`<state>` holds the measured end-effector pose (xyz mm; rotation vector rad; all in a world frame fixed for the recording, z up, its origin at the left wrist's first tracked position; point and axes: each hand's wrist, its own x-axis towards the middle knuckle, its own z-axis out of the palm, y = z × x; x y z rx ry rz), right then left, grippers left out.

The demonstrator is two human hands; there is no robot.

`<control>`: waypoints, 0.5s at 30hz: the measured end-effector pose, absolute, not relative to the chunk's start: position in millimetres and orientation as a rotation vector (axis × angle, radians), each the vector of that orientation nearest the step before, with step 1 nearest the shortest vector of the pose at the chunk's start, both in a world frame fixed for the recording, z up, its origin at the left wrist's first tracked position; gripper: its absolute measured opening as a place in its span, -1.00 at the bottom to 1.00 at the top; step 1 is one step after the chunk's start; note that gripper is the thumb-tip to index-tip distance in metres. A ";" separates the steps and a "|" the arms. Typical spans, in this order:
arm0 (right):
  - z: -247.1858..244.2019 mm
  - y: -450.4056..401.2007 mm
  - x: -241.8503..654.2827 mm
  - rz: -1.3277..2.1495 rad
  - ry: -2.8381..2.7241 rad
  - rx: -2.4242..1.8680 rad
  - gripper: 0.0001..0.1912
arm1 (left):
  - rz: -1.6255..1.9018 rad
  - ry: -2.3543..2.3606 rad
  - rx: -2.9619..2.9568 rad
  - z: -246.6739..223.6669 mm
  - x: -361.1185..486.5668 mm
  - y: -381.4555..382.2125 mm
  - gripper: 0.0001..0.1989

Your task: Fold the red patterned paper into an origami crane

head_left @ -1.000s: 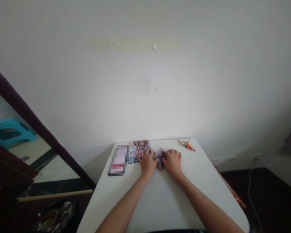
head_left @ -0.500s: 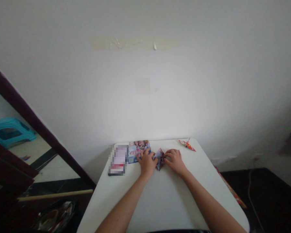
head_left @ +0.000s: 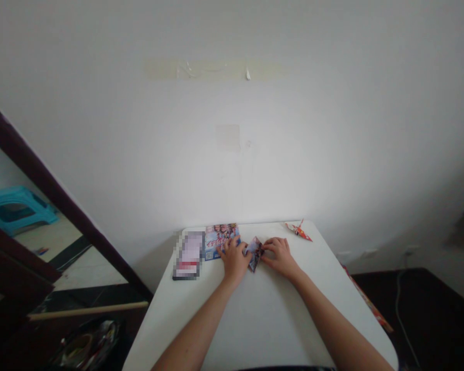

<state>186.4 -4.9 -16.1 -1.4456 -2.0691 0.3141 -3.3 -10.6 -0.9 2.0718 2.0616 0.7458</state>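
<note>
A small folded piece of printed paper (head_left: 256, 252) lies on the white table (head_left: 266, 319) between my hands. My left hand (head_left: 235, 256) touches its left edge with the thumb, while the other fingers are spread over a flat printed sheet (head_left: 212, 247). On the right side of the folded paper, my right hand (head_left: 279, 255) pinches the edge between thumb and fingers. An orange and white folded paper figure (head_left: 298, 231) sits at the table's back right.
A phone (head_left: 189, 255), its screen pixelated, lies at the table's back left. The wall (head_left: 294, 129) rises behind the table. A blue stool (head_left: 19, 208) shows at the far left, above a dark bin (head_left: 88, 345) full of litter.
The fingers of my right hand have shifted slightly and closed on the right edge of the folded paper. My left hand has hardly moved.
</note>
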 end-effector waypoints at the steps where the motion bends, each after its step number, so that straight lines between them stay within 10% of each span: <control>1: -15.9 -5.1 186.0 0.309 -2.066 -1.444 -0.73 | 0.742 2.063 2.075 -1.0 -3.4 -10.6 -0.80; 15: -12.4 -11.7 173.3 0.283 -2.011 -1.552 -0.81 | 0.694 2.070 2.136 0.7 -4.0 -13.3 -0.80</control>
